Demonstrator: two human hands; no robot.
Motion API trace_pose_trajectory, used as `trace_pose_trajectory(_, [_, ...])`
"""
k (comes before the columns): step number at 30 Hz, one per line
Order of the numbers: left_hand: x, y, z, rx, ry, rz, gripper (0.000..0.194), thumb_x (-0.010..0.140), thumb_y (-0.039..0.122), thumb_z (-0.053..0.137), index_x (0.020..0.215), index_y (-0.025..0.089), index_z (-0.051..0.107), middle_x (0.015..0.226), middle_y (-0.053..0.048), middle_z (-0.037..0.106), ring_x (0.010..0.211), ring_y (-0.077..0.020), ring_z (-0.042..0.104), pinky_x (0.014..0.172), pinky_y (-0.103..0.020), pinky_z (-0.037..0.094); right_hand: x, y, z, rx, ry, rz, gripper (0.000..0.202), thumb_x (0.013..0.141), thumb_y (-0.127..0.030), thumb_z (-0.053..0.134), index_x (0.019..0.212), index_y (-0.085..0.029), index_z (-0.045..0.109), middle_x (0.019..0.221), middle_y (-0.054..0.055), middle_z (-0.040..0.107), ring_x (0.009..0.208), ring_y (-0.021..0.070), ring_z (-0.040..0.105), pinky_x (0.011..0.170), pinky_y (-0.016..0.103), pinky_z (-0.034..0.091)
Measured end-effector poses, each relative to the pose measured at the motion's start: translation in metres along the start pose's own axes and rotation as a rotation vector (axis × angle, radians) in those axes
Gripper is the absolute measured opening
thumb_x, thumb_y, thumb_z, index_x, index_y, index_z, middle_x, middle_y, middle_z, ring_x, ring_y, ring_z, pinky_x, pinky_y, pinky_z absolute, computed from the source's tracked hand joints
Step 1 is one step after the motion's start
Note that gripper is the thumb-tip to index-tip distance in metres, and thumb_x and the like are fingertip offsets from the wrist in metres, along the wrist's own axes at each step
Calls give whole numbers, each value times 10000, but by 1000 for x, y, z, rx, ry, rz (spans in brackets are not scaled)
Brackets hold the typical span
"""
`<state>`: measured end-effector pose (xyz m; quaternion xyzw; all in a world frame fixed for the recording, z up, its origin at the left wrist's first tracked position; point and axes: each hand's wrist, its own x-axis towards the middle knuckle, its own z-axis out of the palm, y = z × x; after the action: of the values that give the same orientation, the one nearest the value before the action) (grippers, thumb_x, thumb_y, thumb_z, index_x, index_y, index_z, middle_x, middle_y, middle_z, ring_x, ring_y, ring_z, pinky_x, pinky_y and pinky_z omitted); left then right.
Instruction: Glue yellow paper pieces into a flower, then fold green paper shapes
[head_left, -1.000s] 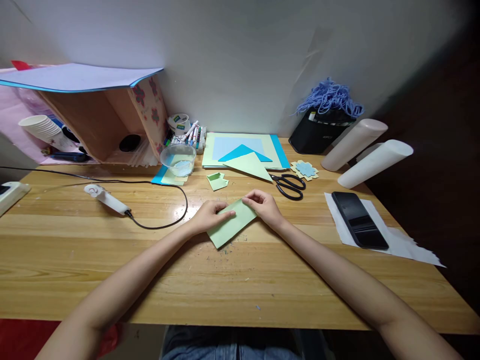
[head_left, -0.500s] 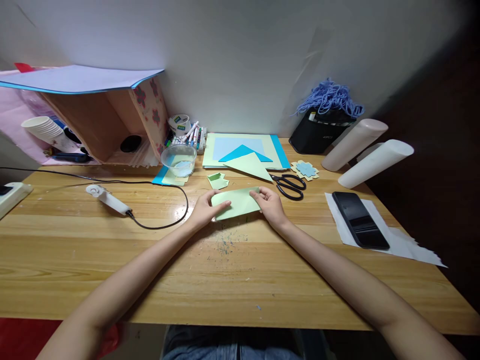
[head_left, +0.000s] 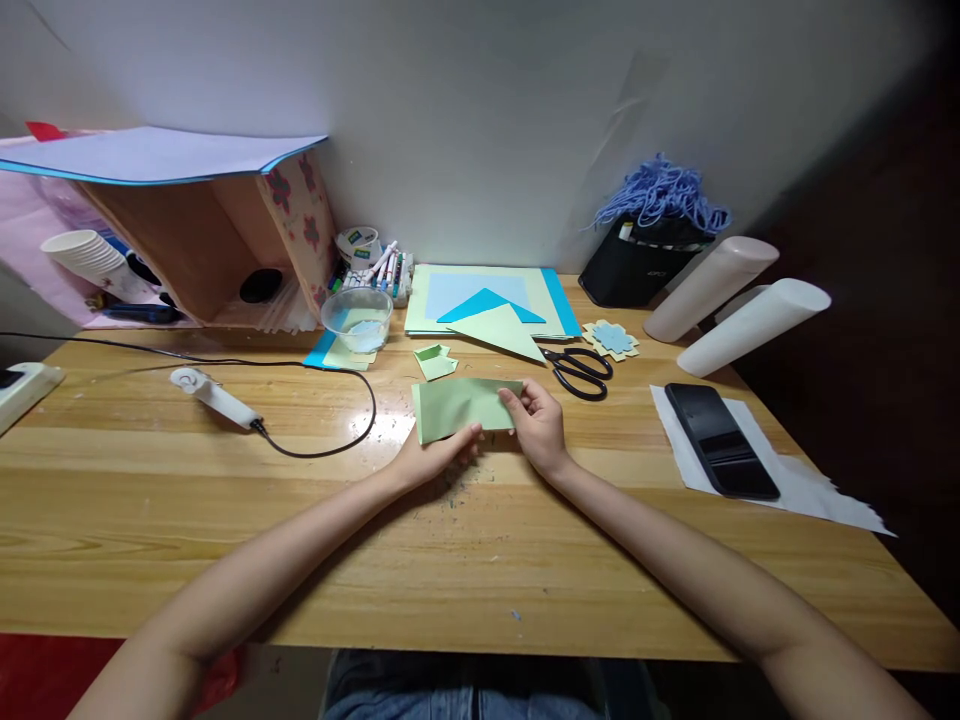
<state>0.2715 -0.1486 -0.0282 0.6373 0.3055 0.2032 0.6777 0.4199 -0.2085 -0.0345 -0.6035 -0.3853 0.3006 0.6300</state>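
Observation:
A folded sheet of light green paper (head_left: 465, 405) is held up just above the table, between my two hands. My right hand (head_left: 538, 425) pinches its right end, thumb on the front face. At the lower edge, my left hand (head_left: 439, 455) grips it with the thumb along the front; its other fingers are mostly hidden behind the paper. Just beyond lies a small folded green paper piece (head_left: 436, 362). Black-handled scissors (head_left: 581, 375) rest to the right, their blades under a green paper triangle (head_left: 502, 330).
Behind are stacked coloured sheets (head_left: 566, 305), a clear plastic bowl (head_left: 357, 320) and markers (head_left: 386, 268). A glue gun (head_left: 217, 398) with a looping black cord lies left. On the right are a phone (head_left: 720, 440), white cylinders (head_left: 754, 328), a paper flower (head_left: 612, 338) and a black holder (head_left: 637, 262).
My left hand has slid from the paper's left end to its lower edge. The paper has tilted more upright, showing a fold at its left end. My right hand keeps its pinch.

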Motion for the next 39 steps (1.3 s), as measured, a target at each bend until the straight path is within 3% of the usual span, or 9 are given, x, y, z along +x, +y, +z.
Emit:
trace_pose_trajectory(6, [2, -1, -3, 7, 34, 71, 337, 765, 451, 516, 766, 119, 577, 599, -27, 561, 524, -99, 523, 515, -217, 444, 3, 2, 1, -25, -173, 94, 318, 652, -446, 644, 760, -183, 503, 526, -38, 484, 399, 84, 414, 358, 208, 320])
trace_pose_trajectory(16, [10, -1, -13, -36, 55, 61, 408, 786, 474, 478, 788, 83, 596, 564, -37, 578, 457, -101, 525, 473, -226, 425, 6, 1, 0, -22, -34, -6, 269, 678, -400, 635, 751, -172, 511, 584, -25, 513, 430, 75, 423, 406, 217, 359])
trace_pose_trajectory(25, [17, 1, -22, -113, 88, 70, 427, 778, 496, 463, 716, 92, 586, 521, -21, 575, 409, -97, 514, 415, -222, 422, 12, 3, -5, -36, 7, -6, 281, 674, -417, 636, 744, -175, 511, 555, -32, 512, 404, 77, 420, 395, 220, 340])
trace_pose_trajectory(30, [24, -4, -34, -137, 187, 116, 387, 797, 470, 445, 753, 109, 578, 575, -19, 595, 383, -72, 475, 376, -204, 385, 19, 6, -11, -63, 31, 6, 281, 681, -414, 636, 783, -171, 541, 484, -39, 511, 362, 82, 412, 361, 219, 318])
trace_pose_trajectory(33, [25, -3, -41, -135, 232, 124, 400, 807, 473, 427, 798, 106, 586, 592, -29, 603, 378, -69, 473, 380, -202, 383, 21, 8, -16, -82, 119, -42, 262, 710, -400, 614, 813, -163, 567, 484, -21, 540, 397, 115, 491, 390, 237, 385])
trace_pose_trajectory(36, [19, 3, -36, -179, 53, 59, 500, 800, 531, 397, 893, 84, 602, 704, -96, 650, 467, -120, 558, 467, -261, 454, 17, 5, -19, -248, 98, -265, 226, 810, -325, 500, 957, -191, 607, 762, 54, 663, 668, 180, 619, 588, 319, 502])
trace_pose_trajectory(39, [11, 8, -26, -307, -244, 47, 585, 741, 581, 462, 1073, 109, 562, 1001, -155, 630, 817, -223, 622, 726, -356, 484, 9, 1, -19, -564, -117, -563, 340, 855, -173, 389, 1129, -267, 567, 1160, 36, 583, 998, 191, 553, 842, 363, 458])
